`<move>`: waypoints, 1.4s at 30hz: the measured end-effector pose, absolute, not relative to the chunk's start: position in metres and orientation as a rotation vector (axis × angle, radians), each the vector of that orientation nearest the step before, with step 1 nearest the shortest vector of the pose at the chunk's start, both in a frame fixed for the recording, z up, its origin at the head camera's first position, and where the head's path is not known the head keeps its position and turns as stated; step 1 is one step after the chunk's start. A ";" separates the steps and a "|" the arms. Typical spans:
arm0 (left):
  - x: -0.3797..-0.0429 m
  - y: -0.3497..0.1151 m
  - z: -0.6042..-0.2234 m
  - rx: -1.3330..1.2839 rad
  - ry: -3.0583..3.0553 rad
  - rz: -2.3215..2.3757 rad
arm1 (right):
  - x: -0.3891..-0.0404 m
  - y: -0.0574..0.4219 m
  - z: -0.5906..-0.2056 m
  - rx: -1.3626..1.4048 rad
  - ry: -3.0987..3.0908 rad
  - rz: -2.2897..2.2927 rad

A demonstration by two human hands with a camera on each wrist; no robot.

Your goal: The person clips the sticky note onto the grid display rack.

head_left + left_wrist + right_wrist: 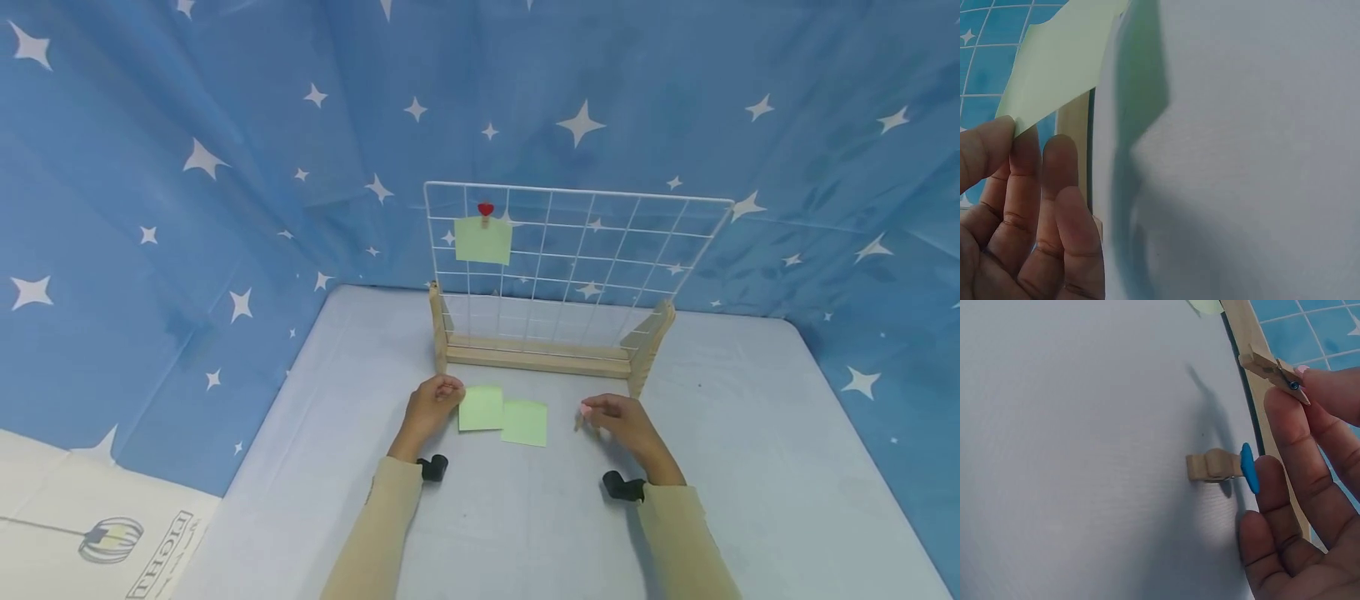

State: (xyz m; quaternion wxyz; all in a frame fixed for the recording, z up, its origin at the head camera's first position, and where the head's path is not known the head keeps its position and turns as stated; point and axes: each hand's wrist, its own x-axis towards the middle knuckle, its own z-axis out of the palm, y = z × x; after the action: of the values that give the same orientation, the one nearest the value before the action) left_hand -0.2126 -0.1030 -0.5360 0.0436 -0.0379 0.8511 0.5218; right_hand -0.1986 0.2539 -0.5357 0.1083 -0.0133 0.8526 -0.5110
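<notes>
Between thumb and fingertip, my left hand pinches the left edge of a pale green sticky note. In the left wrist view this note tilts up from the white tabletop, its corner under the thumb. A second green note lies beside it to the right, slightly overlapped. My right hand pinches a small wooden clothespin with a pink ornament, mostly covered by the thumb. Below those fingers, a clothespin with a blue ornament lies on the table.
Behind the notes stands a white wire grid in a wooden base. A green note hangs at its upper left, held by a red heart clothespin. A blue star-patterned curtain surrounds the table.
</notes>
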 end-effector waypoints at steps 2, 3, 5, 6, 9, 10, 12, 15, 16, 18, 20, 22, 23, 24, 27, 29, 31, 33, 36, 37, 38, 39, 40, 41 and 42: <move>-0.213 -0.103 -0.535 -0.108 2.600 1.603 | -0.199 0.253 -0.533 -0.039 2.503 -1.516; -0.213 -0.103 -0.534 -0.101 2.604 1.604 | -0.198 0.253 -0.532 -0.053 2.503 -1.522; -0.213 -0.103 -0.533 -0.089 2.609 1.608 | -0.198 0.253 -0.530 -0.076 2.517 -1.523; -0.213 -0.103 -0.532 -0.083 2.612 1.611 | -0.198 0.252 -0.528 -0.090 2.527 -1.523; -0.214 -0.102 -0.530 -0.073 2.623 1.630 | -0.199 0.252 -0.525 -0.114 2.561 -1.526; -0.214 -0.102 -0.529 -0.072 2.622 1.643 | -0.199 0.252 -0.524 -0.120 2.573 -1.526; -0.214 -0.101 -0.527 -0.063 2.619 1.669 | -0.200 0.252 -0.521 -0.119 2.586 -1.532; -0.214 -0.100 -0.525 -0.061 2.612 1.691 | -0.200 0.251 -0.516 -0.133 2.602 -1.532; -0.214 -0.100 -0.525 -0.062 2.606 1.700 | -0.200 0.251 -0.514 -0.135 2.601 -1.541; -0.213 -0.100 -0.523 -0.066 2.599 1.704 | -0.200 0.250 -0.510 -0.145 2.608 -1.544; -0.213 -0.100 -0.522 -0.074 2.589 1.712 | -0.200 0.250 -0.506 -0.149 2.617 -1.554; -0.213 -0.100 -0.521 -0.075 2.567 1.737 | -0.200 0.249 -0.503 -0.151 2.626 -1.568; -0.213 -0.100 -0.521 -0.076 2.558 1.746 | -0.200 0.249 -0.502 -0.154 2.632 -1.571; -0.213 -0.099 -0.521 -0.074 2.549 1.756 | -0.200 0.249 -0.501 -0.150 2.631 -1.587; -0.213 -0.099 -0.522 -0.070 2.521 1.783 | -0.200 0.249 -0.499 -0.167 2.641 -1.625; -0.212 -0.099 -0.521 -0.069 2.516 1.785 | -0.200 0.248 -0.498 -0.191 2.654 -1.653; -0.211 -0.099 -0.520 -0.073 2.509 1.791 | -0.200 0.248 -0.496 -0.212 2.658 -1.690; -0.210 -0.099 -0.517 -0.074 2.504 1.798 | -0.201 0.248 -0.495 -0.242 2.657 -1.730; -0.211 -0.099 -0.516 -0.065 2.499 1.805 | -0.201 0.248 -0.493 -0.277 2.660 -1.765; -0.211 -0.098 -0.515 -0.061 2.496 1.806 | -0.201 0.248 -0.492 -0.285 2.660 -1.772; -0.211 -0.098 -0.515 -0.059 2.496 1.804 | -0.201 0.248 -0.492 -0.294 2.658 -1.782; -0.212 -0.098 -0.515 -0.056 2.494 1.805 | -0.201 0.249 -0.492 -0.298 2.657 -1.786; -0.212 -0.098 -0.515 -0.051 2.494 1.804 | -0.202 0.249 -0.491 -0.298 2.655 -1.792; -0.212 -0.097 -0.515 -0.050 2.493 1.806 | -0.202 0.249 -0.490 -0.295 2.652 -1.798; -0.212 -0.097 -0.515 -0.049 2.493 1.807 | -0.202 0.249 -0.490 -0.293 2.649 -1.798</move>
State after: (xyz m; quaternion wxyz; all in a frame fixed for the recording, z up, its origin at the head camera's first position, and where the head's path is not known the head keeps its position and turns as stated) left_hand -0.2119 -0.0974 -0.5145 0.0311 -0.0159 0.8092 0.5864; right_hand -0.2016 0.2490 -0.4898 -0.0368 -0.0910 0.8235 -0.5588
